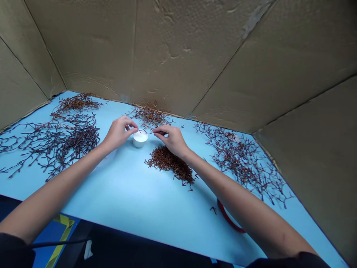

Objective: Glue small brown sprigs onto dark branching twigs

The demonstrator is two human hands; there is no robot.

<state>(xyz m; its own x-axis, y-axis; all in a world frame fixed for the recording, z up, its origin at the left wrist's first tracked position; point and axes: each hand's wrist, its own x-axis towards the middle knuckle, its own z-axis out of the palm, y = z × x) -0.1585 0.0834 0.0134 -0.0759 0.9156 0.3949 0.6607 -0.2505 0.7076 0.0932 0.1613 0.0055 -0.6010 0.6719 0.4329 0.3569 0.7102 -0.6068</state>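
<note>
Over a small white cup [140,141], a thin dark twig-like piece [146,131] stretches between my two hands. My left hand [119,131] pinches its left end between thumb and fingers, close to the cup's rim. At the other end, my right hand [173,140] pinches the piece with the fingertips, just right of the cup. Something white fills the cup. Right below my right hand lies a heap of short reddish-brown forked pieces [170,160], partly covered by the hand and wrist.
Dark branched sprigs [75,139] spread over the left of the light blue table [119,197]. Brown piles lie at the back left [79,102] and back middle [150,116]. More branched sprigs [240,158] lie at right. A red ring [228,219] shows partly under my right forearm. Cardboard walls [167,56] enclose the back and sides.
</note>
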